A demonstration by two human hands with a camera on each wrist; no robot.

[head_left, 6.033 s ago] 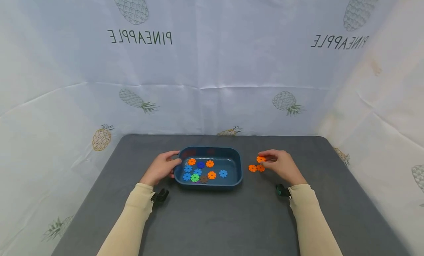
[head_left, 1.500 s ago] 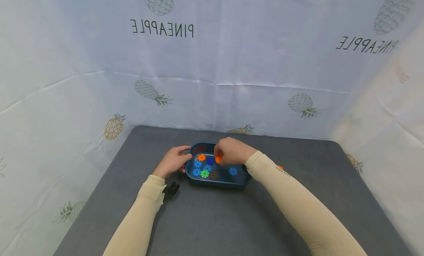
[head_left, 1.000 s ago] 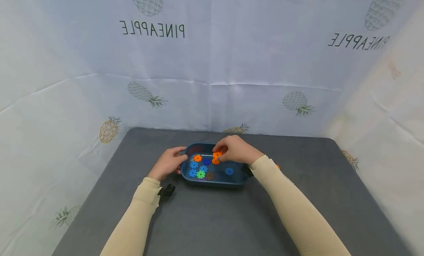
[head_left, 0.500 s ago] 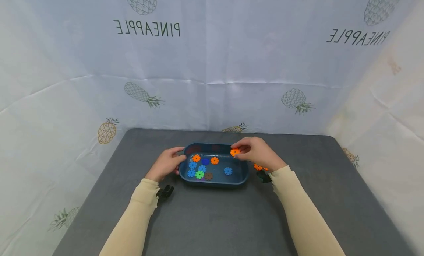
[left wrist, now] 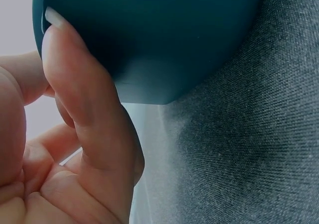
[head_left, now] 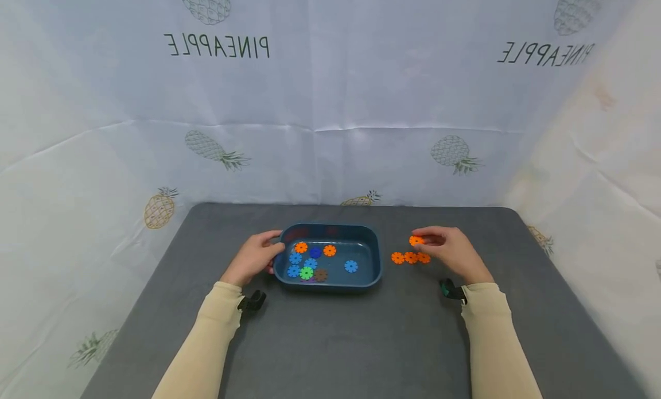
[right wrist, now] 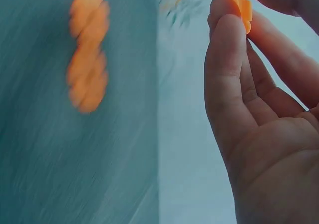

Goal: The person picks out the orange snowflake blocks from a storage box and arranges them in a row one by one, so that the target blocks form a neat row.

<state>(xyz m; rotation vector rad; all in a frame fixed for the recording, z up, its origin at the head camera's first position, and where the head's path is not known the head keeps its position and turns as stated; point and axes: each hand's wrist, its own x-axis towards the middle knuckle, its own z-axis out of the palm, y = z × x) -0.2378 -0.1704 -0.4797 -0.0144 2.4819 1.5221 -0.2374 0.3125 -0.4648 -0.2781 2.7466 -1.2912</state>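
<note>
My left hand (head_left: 253,256) grips the left end of a dark blue plastic tray (head_left: 330,285); the left wrist view shows its fingers (left wrist: 82,89) at the tray's rim. Inside lie several notched snowflake discs: orange (head_left: 329,250), light blue (head_left: 351,266), dark blue (head_left: 315,252), green (head_left: 306,272) and brown (head_left: 321,275). To the right of the tray, my right hand (head_left: 451,251) pinches an orange snowflake disc (head_left: 416,240) between thumb and fingers, slightly above the table. Just below it, three orange discs (head_left: 410,258) lie in a row; they are blurred in the right wrist view.
A dark grey table (head_left: 330,341) carries everything. Behind and on both sides hangs a white cloth (head_left: 320,89) printed with pineapples. Dark wrist mounts (head_left: 253,301) sit at both cuffs.
My right hand has lifted an orange disc out of the tray and moved right, over the orange row. That row has grown from two discs to three since the earliest frame. The left hand stays.
</note>
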